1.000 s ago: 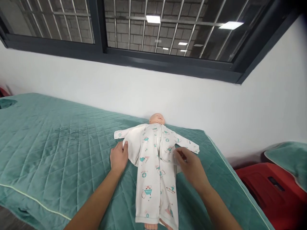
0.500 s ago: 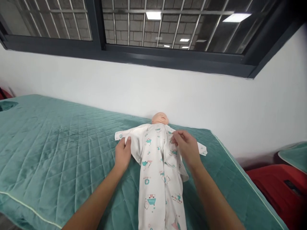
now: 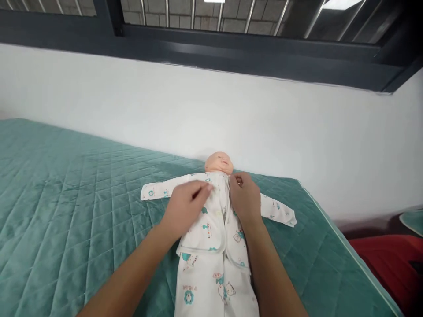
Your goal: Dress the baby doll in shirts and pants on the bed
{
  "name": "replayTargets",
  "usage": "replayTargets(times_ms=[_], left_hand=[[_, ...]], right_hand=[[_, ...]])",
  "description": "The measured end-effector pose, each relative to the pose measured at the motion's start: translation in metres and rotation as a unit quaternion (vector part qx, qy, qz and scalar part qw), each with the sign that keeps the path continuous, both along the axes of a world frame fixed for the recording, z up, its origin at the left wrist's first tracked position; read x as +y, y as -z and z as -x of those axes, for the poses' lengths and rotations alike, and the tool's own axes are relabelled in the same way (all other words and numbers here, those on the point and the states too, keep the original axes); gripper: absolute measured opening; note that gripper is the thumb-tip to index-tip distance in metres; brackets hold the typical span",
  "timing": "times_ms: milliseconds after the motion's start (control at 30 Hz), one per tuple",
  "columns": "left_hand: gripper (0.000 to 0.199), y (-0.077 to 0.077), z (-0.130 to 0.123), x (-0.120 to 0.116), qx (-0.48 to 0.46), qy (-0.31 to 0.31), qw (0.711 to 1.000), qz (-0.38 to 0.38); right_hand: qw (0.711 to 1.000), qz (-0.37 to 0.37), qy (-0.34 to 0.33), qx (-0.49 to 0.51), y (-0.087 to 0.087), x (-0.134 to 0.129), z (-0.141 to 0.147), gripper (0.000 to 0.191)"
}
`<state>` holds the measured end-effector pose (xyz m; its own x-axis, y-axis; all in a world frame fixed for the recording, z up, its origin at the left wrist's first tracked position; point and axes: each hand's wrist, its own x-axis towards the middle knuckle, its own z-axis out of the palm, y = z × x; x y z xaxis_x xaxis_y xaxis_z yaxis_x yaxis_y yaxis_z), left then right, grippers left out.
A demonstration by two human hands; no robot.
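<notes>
A baby doll point(image 3: 219, 163) lies on its back on the bed, its head by the wall. It wears a white printed baby jacket point(image 3: 206, 226), both sleeves spread out sideways. Below the hem shows another white printed garment point(image 3: 201, 281) covering the lower body. My left hand point(image 3: 189, 204) is over the jacket's left front panel, thumb and fingers pinched near the chest; the fingertips are slightly blurred. At the neckline on the other side, my right hand point(image 3: 245, 196) has its fingers curled closed on the jacket's edge. The exact bit of cloth in each pinch is partly hidden.
A green quilted cover point(image 3: 82, 198) spreads over the bed, with a pale piped edge at the right. The white wall point(image 3: 165, 105) and a dark window frame point(image 3: 214, 53) rise behind. Something red point(image 3: 390, 264) stands beyond the bed's right edge.
My left hand has moved right and brought the jacket's left panel over the doll's chest. My right hand has shifted up to the neckline. The view has come closer and tilted down.
</notes>
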<state>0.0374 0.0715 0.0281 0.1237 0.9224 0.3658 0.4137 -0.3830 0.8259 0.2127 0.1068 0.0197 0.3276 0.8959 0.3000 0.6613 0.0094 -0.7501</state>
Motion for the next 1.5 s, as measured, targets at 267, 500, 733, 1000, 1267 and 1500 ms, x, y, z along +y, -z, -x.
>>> replayTargets(times_ms=[267,500,733,1000,1267,1500], left_hand=[[0.025,-0.011,-0.04,0.074,0.097,-0.002,0.987,0.127],[0.015,-0.012,-0.031,0.064,0.031,0.053,0.988,0.144],[0.014,-0.015,-0.045,0.068,0.008,0.015,0.995,0.099],[0.023,-0.016,-0.034,0.065,0.136,0.017,0.986,0.098],[0.01,-0.013,-0.03,0.066,0.073,0.032,0.99,0.118],[0.008,-0.009,-0.04,0.068,-0.056,0.028,0.99,0.124]], right_hand=[[0.995,0.092,-0.021,-0.001,-0.004,0.002,-0.004,0.032],[0.993,0.095,-0.037,0.055,0.0,0.005,-0.011,0.018],[0.975,0.099,-0.082,0.182,-0.001,0.005,-0.018,0.021],[0.967,0.09,-0.112,0.212,0.001,0.012,-0.026,0.024],[0.956,0.016,-0.136,0.261,-0.002,0.009,-0.014,0.022],[0.939,0.017,-0.152,0.309,0.008,0.01,-0.013,0.024]])
